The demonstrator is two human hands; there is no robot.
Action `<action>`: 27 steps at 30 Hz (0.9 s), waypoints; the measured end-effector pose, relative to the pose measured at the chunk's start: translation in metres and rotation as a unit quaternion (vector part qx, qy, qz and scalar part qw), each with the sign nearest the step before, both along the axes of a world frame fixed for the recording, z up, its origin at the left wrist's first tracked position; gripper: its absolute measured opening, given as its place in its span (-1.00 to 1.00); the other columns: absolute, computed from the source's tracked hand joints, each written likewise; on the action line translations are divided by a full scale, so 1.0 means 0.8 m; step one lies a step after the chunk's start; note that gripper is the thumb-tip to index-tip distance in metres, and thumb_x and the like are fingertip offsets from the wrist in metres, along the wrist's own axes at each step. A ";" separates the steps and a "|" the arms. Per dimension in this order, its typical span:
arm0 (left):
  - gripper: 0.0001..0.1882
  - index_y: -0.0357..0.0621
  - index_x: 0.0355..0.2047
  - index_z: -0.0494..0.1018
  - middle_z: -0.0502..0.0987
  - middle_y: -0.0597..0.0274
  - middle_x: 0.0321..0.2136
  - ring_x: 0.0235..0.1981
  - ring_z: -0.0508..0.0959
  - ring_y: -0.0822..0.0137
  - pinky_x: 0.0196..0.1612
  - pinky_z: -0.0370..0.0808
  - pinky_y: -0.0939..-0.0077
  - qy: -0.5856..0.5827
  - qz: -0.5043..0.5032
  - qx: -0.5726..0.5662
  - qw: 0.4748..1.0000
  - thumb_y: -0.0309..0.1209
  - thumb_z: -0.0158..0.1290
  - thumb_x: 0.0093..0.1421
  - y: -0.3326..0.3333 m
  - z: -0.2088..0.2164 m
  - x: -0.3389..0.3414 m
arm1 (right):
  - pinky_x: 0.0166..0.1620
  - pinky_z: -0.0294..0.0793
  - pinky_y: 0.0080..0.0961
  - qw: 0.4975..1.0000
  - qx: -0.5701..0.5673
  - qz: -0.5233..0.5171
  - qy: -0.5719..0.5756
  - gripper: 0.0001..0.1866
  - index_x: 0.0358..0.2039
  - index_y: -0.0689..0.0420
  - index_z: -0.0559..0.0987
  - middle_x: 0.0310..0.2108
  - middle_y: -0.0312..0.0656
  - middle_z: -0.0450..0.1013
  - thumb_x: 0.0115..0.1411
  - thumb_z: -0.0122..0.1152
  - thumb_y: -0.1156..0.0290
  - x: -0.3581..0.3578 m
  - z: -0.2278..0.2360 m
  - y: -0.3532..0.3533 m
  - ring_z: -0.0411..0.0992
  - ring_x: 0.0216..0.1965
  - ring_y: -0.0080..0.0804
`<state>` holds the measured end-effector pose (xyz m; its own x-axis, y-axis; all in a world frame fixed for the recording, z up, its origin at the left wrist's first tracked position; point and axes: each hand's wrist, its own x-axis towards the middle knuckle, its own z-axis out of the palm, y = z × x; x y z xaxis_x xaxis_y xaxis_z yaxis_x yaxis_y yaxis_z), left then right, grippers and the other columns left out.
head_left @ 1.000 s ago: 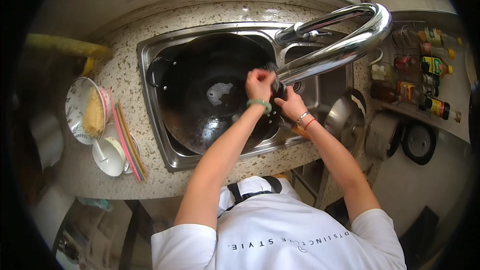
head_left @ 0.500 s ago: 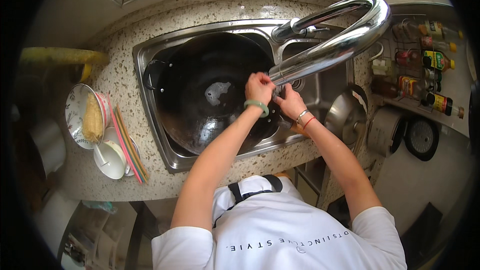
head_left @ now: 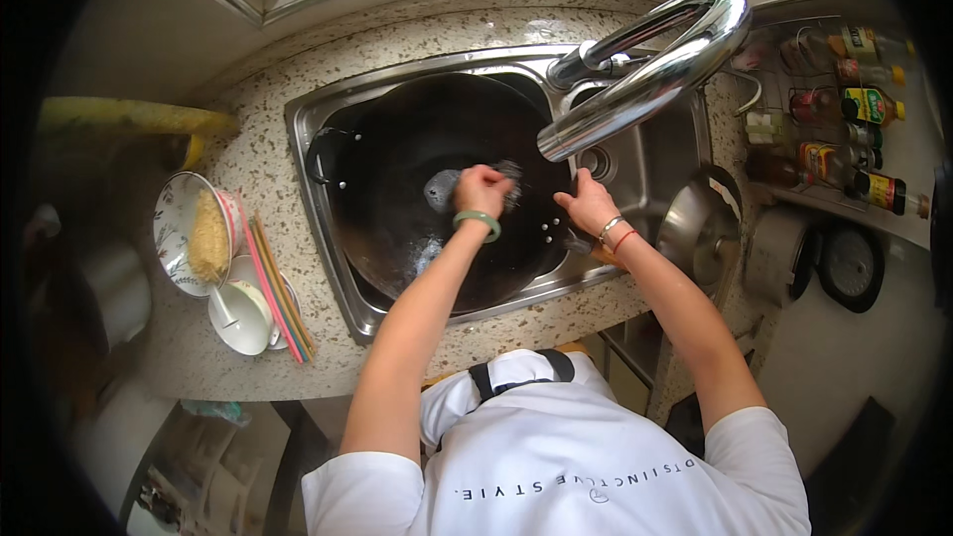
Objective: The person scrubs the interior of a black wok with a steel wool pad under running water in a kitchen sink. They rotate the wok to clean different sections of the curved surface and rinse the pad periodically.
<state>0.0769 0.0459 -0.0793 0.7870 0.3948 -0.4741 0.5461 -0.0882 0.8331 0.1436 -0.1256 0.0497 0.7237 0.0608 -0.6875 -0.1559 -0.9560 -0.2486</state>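
A large dark wok [head_left: 397,149] fills the left basin of the steel sink [head_left: 367,323], with a little water and light suds at its bottom. My left hand [head_left: 480,191], a green bangle at its wrist, is closed on a metal scourer [head_left: 511,182] over the right part of the wok. My right hand [head_left: 593,206] hovers by the wok's right rim, near the divider between the basins, its thumb and fingers apart and nothing seen in them. Just below it, a brownish handle [head_left: 604,254] shows partly under the wrist.
The chrome faucet [head_left: 645,104] arches over the right basin. A steel lid [head_left: 695,228] leans at the sink's right end. Bottles [head_left: 874,104] stand in a rack beyond. On the left counter are a patterned bowl [head_left: 171,233] with a loofah-like sponge, a white bowl [head_left: 238,323] and colored chopsticks [head_left: 273,288].
My left hand has moved left from under the faucet into the wok, carrying the scourer. My right hand has parted from it and stays near the wok's right rim.
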 end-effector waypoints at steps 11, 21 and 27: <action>-0.59 -0.18 0.07 0.48 0.49 0.11 -0.05 -0.31 0.61 0.34 -0.29 0.63 0.47 -0.087 0.018 0.106 0.990 -0.57 0.16 0.18 0.129 0.107 -0.017 | -0.11 0.53 -0.30 0.891 0.275 0.133 -0.336 -0.65 -0.10 -0.01 0.59 -0.04 -0.18 0.44 0.05 0.37 0.44 -0.057 0.001 0.120 0.50 -0.10 -0.15; -0.66 -0.14 0.02 0.50 0.56 0.05 -0.12 -0.07 0.54 0.00 0.03 0.47 0.22 -0.012 -0.153 0.441 0.884 -0.45 0.12 0.21 0.335 0.167 -0.017 | -0.02 0.50 -0.20 0.897 0.272 0.020 -0.349 -0.52 -0.06 0.03 0.52 0.03 -0.10 0.27 -0.04 0.42 0.54 -0.053 -0.097 0.242 0.35 -0.04 -0.02; -0.71 -0.23 0.04 0.51 0.66 0.19 -0.30 -0.38 0.60 0.43 -0.39 0.52 0.55 0.047 -0.176 0.193 0.964 -0.47 0.02 0.32 0.382 0.124 -0.008 | -0.19 0.54 -0.22 0.884 0.355 -0.132 -0.275 -0.85 -0.35 0.12 0.58 -0.32 -0.09 0.40 0.04 0.36 0.47 -0.065 -0.112 0.295 0.48 -0.27 -0.04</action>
<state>0.0702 0.3512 0.0198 0.8647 0.2724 -0.4220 0.4980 -0.5748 0.6493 0.0914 0.1105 -0.0403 0.9898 0.1149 -0.0838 -0.0188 -0.4780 -0.8782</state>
